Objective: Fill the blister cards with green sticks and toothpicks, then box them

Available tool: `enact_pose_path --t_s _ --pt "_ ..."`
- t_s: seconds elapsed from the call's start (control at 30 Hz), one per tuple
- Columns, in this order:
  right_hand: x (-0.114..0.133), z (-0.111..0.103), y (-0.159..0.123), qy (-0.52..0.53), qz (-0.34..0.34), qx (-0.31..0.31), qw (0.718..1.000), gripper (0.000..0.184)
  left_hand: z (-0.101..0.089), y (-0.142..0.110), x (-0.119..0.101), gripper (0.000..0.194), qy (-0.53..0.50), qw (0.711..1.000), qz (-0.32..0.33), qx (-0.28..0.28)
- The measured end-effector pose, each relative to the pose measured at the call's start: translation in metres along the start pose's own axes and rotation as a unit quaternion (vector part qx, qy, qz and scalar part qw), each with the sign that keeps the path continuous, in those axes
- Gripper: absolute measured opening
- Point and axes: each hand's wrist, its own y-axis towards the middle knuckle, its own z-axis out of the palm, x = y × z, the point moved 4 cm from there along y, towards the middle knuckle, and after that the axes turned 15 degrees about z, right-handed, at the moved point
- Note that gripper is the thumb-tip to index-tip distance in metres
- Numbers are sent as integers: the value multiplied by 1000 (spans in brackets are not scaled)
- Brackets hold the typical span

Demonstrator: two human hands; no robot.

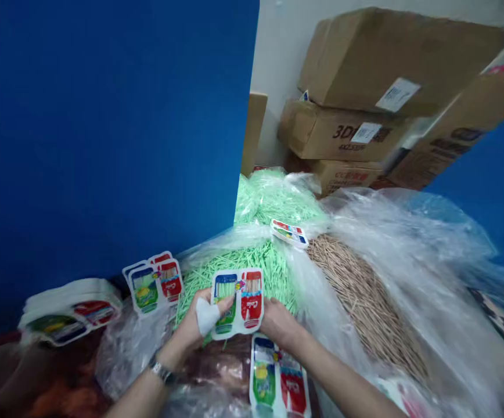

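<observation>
My left hand [204,316], with a white wrapping at the thumb's base and a watch on the wrist, grips a two-part candy stick pack [248,307] by its left edge, thumb on the front. The pack has a green bottle-shaped half and a red one marked Cola; light-green and brown sticks show in their upper parts. At its right edge my right hand [280,322] is closed on the pack, fingertips partly hidden behind it. Beneath both hands lies a heap of light-green sticks [273,267] in clear plastic. Another similar pack [264,377] lies below my right hand.
Brown sticks [360,296] fill an open clear bag [409,244] on the right. Two or more packs [147,290] and a stack of packs [73,307] are at left. One pack [289,233] rests on the plastic. Cardboard boxes [356,130] stand behind; a blue panel [104,133] rises at left.
</observation>
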Motion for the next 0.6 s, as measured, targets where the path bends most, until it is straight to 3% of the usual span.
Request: enact_pose_path --t_s 0.23,0.4,0.53,0.57,0.6 --pt "6 6 -2 -5 -2 -9 1000 13 4 -4 4 39 -12 1000 3 9" --pt "-2 6 0 17 44 -17 999 13 1 -4 -5 37 10 1000 19 -1" --pt "-39 -25 -5 66 144 -47 986 32 -3 -7 -14 31 128 989 68 23" --pt "-47 -40 -9 108 172 -71 977 40 -3 -8 -16 30 161 983 82 33" --pt "-55 -59 -13 234 202 -124 943 44 -1 -10 -17 29 186 977 95 46"
